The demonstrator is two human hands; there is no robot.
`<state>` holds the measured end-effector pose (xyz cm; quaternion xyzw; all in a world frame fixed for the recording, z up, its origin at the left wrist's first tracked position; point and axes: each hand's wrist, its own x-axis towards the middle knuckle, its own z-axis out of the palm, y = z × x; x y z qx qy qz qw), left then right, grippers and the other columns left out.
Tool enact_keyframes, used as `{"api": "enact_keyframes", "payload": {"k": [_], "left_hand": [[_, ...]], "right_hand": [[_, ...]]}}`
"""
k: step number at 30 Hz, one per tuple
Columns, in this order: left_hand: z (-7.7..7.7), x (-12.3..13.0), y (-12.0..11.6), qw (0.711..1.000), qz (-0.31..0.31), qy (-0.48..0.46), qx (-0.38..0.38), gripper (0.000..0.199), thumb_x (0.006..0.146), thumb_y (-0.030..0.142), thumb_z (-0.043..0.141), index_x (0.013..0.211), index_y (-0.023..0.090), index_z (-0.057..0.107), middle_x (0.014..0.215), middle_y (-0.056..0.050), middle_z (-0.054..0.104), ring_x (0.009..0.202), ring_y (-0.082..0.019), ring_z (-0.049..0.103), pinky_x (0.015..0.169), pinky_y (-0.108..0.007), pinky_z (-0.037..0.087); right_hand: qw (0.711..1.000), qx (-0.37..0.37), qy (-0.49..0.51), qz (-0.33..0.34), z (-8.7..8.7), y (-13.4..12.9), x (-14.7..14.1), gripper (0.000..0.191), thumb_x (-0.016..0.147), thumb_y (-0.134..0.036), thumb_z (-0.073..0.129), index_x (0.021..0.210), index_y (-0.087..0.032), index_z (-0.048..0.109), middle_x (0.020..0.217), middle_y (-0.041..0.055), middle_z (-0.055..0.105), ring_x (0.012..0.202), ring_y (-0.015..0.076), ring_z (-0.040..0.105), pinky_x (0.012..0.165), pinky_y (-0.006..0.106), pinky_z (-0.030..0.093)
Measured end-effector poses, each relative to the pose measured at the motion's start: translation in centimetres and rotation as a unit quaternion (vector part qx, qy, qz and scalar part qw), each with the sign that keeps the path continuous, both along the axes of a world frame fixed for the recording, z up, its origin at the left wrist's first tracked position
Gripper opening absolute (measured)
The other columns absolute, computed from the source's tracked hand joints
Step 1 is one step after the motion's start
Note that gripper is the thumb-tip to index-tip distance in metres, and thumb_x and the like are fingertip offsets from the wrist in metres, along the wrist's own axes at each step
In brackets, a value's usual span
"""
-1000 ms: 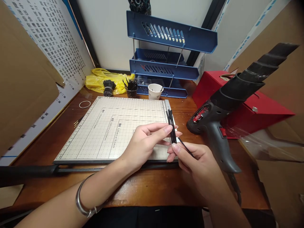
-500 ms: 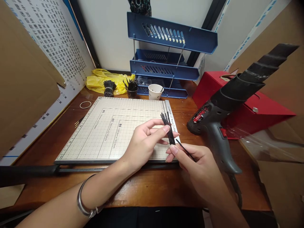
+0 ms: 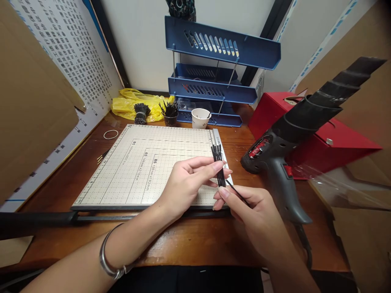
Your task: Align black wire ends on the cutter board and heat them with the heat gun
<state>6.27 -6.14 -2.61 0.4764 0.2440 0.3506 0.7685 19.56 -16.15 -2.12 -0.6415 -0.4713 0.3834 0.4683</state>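
Above the right edge of the paper cutter board (image 3: 122,175), my left hand (image 3: 191,177) pinches a small bunch of thin black sticks (image 3: 217,156) between thumb and fingers. The sticks stand nearly upright, with their upper ends slightly fanned. My right hand (image 3: 249,203) grips the lower end of the same bunch with thumb and fingertips. One separate black stick (image 3: 236,192) slants across my right hand, beside the bunch. Part of the bunch is hidden behind my left fingers and thumb.
Behind the board are a tied black bundle (image 3: 141,114), a dark cup of black sticks (image 3: 170,114), a white paper cup (image 3: 200,119) and a blue rack (image 3: 214,87). A heat gun (image 3: 282,158) and red box (image 3: 269,110) are right; the cutter handle (image 3: 39,218) is front left.
The upper ends of the black sticks have shifted slightly right and are spread a little more. Both hands keep their hold in nearly the same place.
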Motion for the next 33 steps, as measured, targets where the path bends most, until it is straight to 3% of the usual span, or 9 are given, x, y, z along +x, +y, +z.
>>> {"api": "enact_keyframes", "payload": {"k": [12, 25, 33], "left_hand": [[-0.35, -0.04, 0.1, 1.0, -0.006, -0.019, -0.007, 0.02, 0.093, 0.039, 0.075, 0.094, 0.02, 0.081, 0.088, -0.003, 0.081, 0.08, -0.014, 0.074, 0.072, -0.02, 0.057], [0.05, -0.28, -0.31, 0.999, 0.012, -0.033, -0.006, 0.023, 0.093, 0.037, 0.074, 0.081, 0.018, 0.076, 0.088, -0.005, 0.081, 0.077, -0.017, 0.075, 0.072, -0.025, 0.058], [0.22, -0.11, -0.53, 0.999, 0.032, -0.011, 0.014, 0.021, 0.091, 0.039, 0.077, 0.086, 0.018, 0.078, 0.084, -0.004, 0.08, 0.08, -0.019, 0.076, 0.071, -0.025, 0.059]], "right_hand": [[1.0, 0.0, 0.011, 0.008, 0.01, -0.06, -0.01, 0.042, 0.093, -0.047, 0.063, 0.066, -0.018, 0.075, 0.064, 0.0002, 0.062, 0.053, 0.0066, 0.038, 0.058, 0.022, 0.038], [0.999, -0.023, 0.024, 0.005, 0.08, -0.22, -0.23, 0.043, 0.092, -0.052, 0.063, 0.07, -0.018, 0.077, 0.057, -0.0005, 0.052, 0.051, 0.008, 0.034, 0.056, 0.025, 0.035], [0.999, -0.022, 0.026, 0.008, -0.04, -0.15, -0.27, 0.043, 0.093, -0.052, 0.063, 0.07, -0.018, 0.077, 0.056, -0.0013, 0.05, 0.051, 0.0076, 0.033, 0.055, 0.025, 0.034]]}}
